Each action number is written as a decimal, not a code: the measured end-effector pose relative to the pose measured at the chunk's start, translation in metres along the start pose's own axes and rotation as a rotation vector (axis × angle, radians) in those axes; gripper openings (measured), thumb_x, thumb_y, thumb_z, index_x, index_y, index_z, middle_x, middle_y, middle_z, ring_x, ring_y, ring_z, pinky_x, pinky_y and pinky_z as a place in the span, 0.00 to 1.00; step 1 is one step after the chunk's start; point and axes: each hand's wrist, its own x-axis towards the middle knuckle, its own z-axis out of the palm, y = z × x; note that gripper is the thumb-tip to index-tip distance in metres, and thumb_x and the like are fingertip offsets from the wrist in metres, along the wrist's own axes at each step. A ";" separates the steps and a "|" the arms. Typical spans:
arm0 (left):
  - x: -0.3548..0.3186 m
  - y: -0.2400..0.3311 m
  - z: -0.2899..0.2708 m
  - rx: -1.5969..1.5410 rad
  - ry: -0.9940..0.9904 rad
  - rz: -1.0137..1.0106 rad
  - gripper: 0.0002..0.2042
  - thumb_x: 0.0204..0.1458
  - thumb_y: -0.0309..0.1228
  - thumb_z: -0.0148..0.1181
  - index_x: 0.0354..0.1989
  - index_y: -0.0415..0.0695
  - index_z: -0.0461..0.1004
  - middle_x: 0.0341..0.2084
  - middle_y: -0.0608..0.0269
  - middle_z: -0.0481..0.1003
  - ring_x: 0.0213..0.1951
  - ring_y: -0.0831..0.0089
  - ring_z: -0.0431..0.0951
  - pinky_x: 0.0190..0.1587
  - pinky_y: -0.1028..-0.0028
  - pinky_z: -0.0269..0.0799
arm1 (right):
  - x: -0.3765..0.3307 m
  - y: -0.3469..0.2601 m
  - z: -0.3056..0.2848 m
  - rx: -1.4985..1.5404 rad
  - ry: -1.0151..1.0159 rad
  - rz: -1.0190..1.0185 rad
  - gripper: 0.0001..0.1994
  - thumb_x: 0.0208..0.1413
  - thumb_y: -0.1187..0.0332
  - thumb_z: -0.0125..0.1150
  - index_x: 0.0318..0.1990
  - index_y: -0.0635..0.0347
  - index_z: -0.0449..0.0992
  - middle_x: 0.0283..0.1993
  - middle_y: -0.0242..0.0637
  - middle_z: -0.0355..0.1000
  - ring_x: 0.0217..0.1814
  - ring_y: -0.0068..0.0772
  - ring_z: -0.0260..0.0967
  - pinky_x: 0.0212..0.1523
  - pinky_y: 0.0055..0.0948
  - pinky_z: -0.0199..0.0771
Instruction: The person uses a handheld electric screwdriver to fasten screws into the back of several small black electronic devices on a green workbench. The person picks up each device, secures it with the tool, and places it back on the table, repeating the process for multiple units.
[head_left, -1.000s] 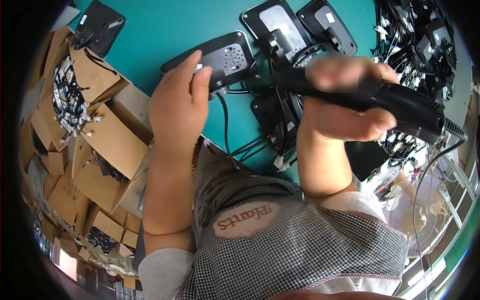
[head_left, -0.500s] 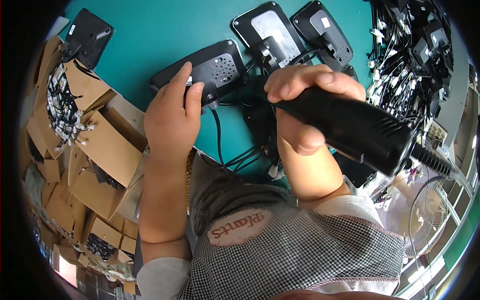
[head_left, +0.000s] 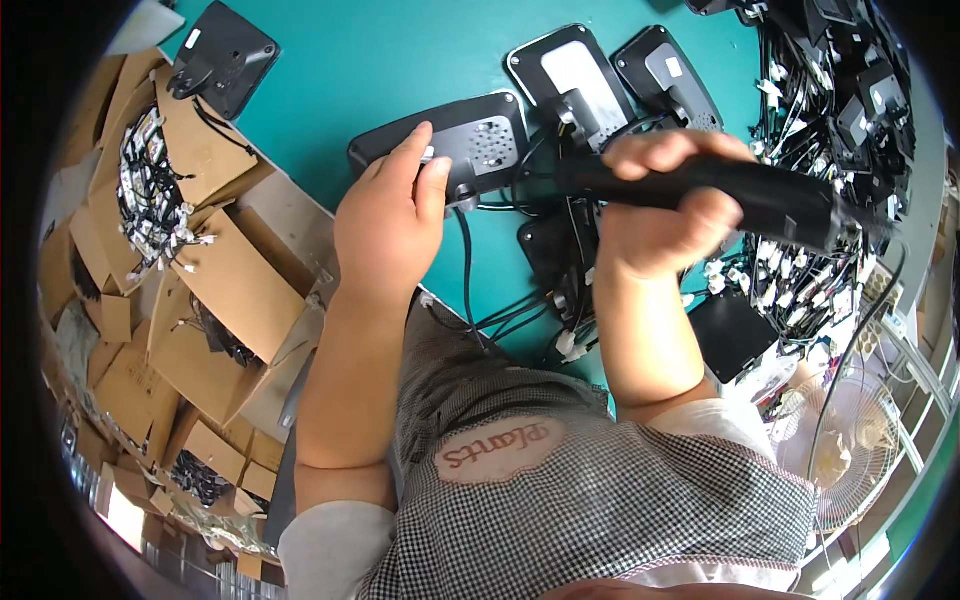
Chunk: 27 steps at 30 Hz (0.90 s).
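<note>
My left hand [head_left: 383, 232] holds a flat black device housing [head_left: 458, 135] against the table, its index finger and thumb on the back. The housing has rounded corners, a patch of small holes and a short mount from which a black cable runs down. My right hand [head_left: 655, 235] is wrapped around a thick black corded electric screwdriver [head_left: 770, 195], tilted nearly level, its front end pointing left to the housing's right end. The tip cannot be made out. Beyond it lie two similar housings, a pale-backed one [head_left: 590, 75] and a darker one [head_left: 680, 70].
Another black housing [head_left: 228, 60] lies at the table's far left. Wiring with white plugs [head_left: 800, 130] is heaped on the right. Open cardboard boxes [head_left: 235, 285] stand left of the green table [head_left: 400, 50]. A fan [head_left: 840, 440] is at the lower right.
The screwdriver has swung closer to level, and its front end stays near the housing's right end. My left hand keeps its hold on the housing. The whole view has shifted slightly.
</note>
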 end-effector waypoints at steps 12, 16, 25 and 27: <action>-0.017 0.020 -0.023 -1.689 -0.354 -0.514 0.33 0.60 0.52 0.23 0.60 0.33 0.54 0.53 0.49 0.64 0.56 0.59 0.62 0.56 0.65 0.57 | 0.010 -0.032 0.044 0.350 -0.228 0.111 0.35 0.47 0.35 0.50 0.52 0.55 0.66 0.31 0.33 0.66 0.24 0.27 0.62 0.26 0.31 0.64; -0.020 0.027 -0.023 -1.693 -0.370 -0.474 0.34 0.59 0.53 0.21 0.61 0.35 0.52 0.55 0.47 0.62 0.57 0.59 0.61 0.57 0.64 0.55 | 0.002 -0.021 0.041 0.453 -0.195 0.095 0.36 0.46 0.37 0.54 0.52 0.57 0.57 0.32 0.41 0.66 0.26 0.37 0.68 0.29 0.37 0.71; -0.033 0.020 -0.010 -1.490 -0.426 -0.384 0.24 0.61 0.43 0.36 0.56 0.35 0.59 0.46 0.52 0.68 0.48 0.65 0.68 0.50 0.67 0.63 | 0.002 -0.019 0.035 0.425 -0.204 0.103 0.32 0.50 0.41 0.53 0.51 0.57 0.59 0.32 0.42 0.67 0.27 0.38 0.68 0.30 0.38 0.71; -0.036 0.014 -0.011 -1.412 -0.475 -0.411 0.19 0.60 0.37 0.42 0.52 0.36 0.63 0.41 0.56 0.71 0.43 0.69 0.71 0.45 0.70 0.67 | 0.005 -0.020 0.033 0.436 -0.204 0.111 0.32 0.50 0.39 0.51 0.51 0.56 0.59 0.32 0.41 0.67 0.27 0.38 0.68 0.30 0.38 0.71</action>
